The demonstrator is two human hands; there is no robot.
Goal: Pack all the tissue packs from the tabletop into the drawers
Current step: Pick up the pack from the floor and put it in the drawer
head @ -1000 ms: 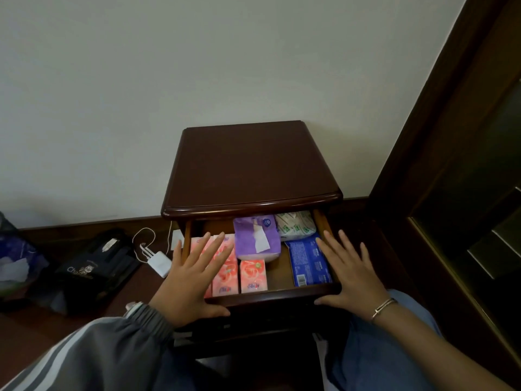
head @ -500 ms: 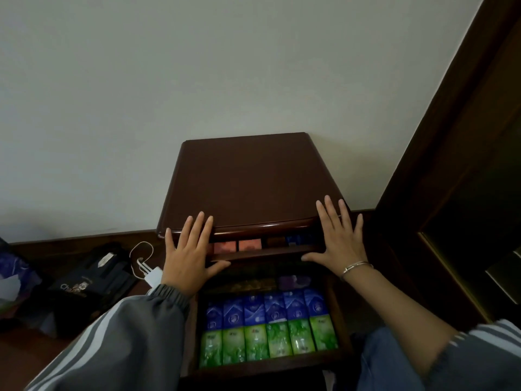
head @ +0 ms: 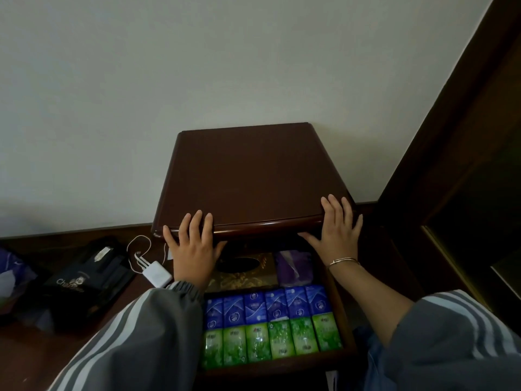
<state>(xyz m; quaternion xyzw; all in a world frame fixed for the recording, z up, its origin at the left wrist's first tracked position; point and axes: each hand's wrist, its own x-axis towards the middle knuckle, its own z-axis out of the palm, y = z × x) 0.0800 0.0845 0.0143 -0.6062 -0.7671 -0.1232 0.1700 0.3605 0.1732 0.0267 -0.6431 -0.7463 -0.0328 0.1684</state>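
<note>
Along the front edge of the nightstand top [head: 248, 176] I see the left hand [head: 193, 249] at seven o'clock and the right hand [head: 335, 230] at five o'clock, both pressed flat with fingers straight and slightly spread. At six o'clock the lower drawer [head: 342, 314] stands pulled out. It holds a row of blue tissue packs [head: 267, 306] and a row of green tissue packs [head: 270, 341], with a gold tissue box [head: 245, 275] and a purple tissue pack [head: 293, 263] at its twelve o'clock end.
</note>
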